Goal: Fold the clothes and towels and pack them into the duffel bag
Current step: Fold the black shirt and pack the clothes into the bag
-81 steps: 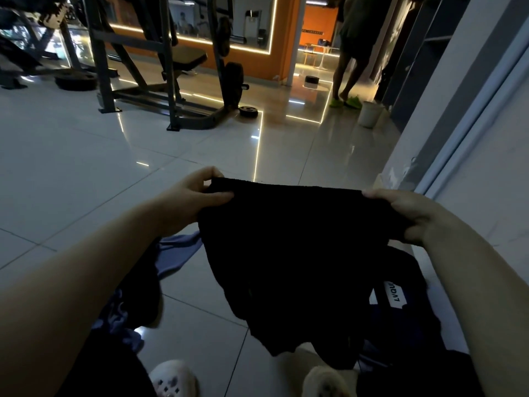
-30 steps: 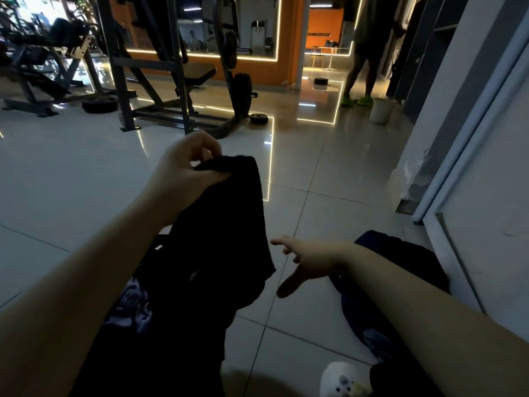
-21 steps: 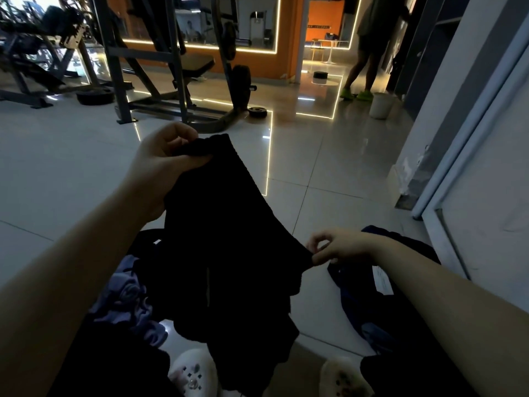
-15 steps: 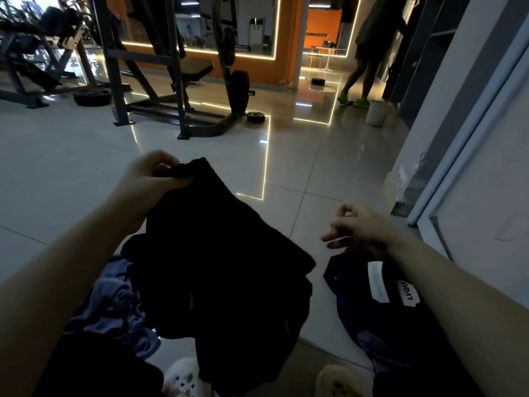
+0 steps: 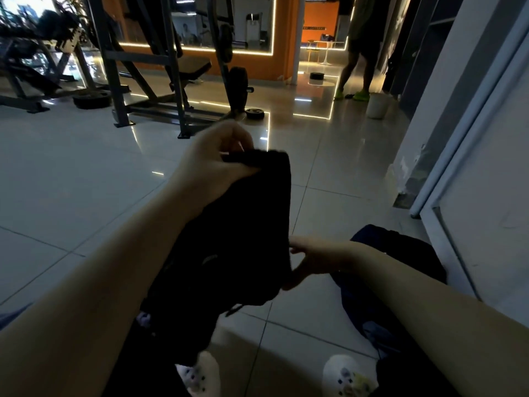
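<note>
Black garment [image 5: 243,239] hanging mid-air over the floor [image 5: 71,181], too dark to tell what kind or how it's folded. Bottom end lost in shadow near two white clogs [image 5: 346,376]. Dark duffel [image 5: 400,270] slumped by the wall on the right, contents impossible to make out. Left hand [image 5: 211,164] pinching the top edge. Right hand [image 5: 312,259] loosely spread, fingertips hidden behind the cloth, grip impossible to tell.

Glossy pale tiled floor [image 5: 71,181] lying open ahead and left, dark steel weight rack [image 5: 160,81] blocking beyond, grey-white wall [image 5: 492,196] closing the right, dark navy duffel bag [image 5: 400,267] sitting against it
</note>
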`<state>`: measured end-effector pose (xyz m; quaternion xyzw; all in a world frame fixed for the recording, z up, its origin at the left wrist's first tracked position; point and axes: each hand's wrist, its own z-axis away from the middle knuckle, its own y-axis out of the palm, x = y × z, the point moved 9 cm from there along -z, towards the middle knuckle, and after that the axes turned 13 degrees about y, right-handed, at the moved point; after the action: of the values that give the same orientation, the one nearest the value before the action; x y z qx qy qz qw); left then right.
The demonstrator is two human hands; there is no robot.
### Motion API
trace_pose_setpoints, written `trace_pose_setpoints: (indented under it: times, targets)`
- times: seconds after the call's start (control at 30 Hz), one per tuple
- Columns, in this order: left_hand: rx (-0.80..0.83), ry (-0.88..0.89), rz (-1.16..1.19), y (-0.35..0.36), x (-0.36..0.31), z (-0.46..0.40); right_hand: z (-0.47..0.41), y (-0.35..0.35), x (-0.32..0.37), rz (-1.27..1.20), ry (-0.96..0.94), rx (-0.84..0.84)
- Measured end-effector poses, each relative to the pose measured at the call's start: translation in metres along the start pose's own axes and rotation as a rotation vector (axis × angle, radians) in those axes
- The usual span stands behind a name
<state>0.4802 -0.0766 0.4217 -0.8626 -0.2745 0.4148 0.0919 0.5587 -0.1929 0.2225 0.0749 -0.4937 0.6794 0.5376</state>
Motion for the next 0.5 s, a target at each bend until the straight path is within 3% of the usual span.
trace_pose_setpoints:
  times: [0.1,0.23,0.4,0.5]
  targets:
    - [-0.165,0.007,0.250,-0.026,-0.002,0.000,-0.007,-0.001,-0.024,-0.020,0.095,-0.004]
    - [-0.186,-0.066,0.168,-0.056,0.028,0.010,0.009,-0.037,-0.046,-0.100,0.200,-0.087]
    - [-0.039,-0.444,0.044,-0.066,0.093,0.041,0.054,-0.120,-0.059,-0.476,0.087,-0.468]
    - [0.117,-0.568,0.010,-0.059,0.114,0.065,0.067,-0.137,-0.058,-0.667,-0.008,-0.495]
